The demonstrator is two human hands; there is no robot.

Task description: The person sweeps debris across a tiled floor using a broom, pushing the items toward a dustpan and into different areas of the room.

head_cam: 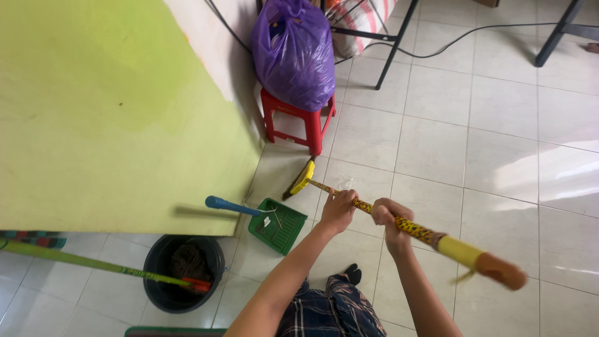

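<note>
From the head camera, both forearms reach forward and slightly left, bent at the elbows above a plaid garment (331, 312); the left hand (339, 211) is closed around the patterned yellow broom handle (412, 229), knuckles up, ahead of the right hand (390, 219), which is clamped on the same handle just behind it, the two fists near each other but not touching; the handle slants from an orange-tipped end (502, 271) behind and right of the right hand down to the broom head (302, 181), which meets the tiled floor (499, 137) ahead of the left hand; just beyond that head stands a red stool (293, 122) carrying a purple bag (293, 53), tight against the green wall (112, 112); left of the left hand lies a green dustpan (277, 226) with a blue handle (231, 205), and further left a dark bucket (181, 274) crossed by a green pole (93, 262); right of the hands the tiles lie open up to black furniture legs (558, 34).
</note>
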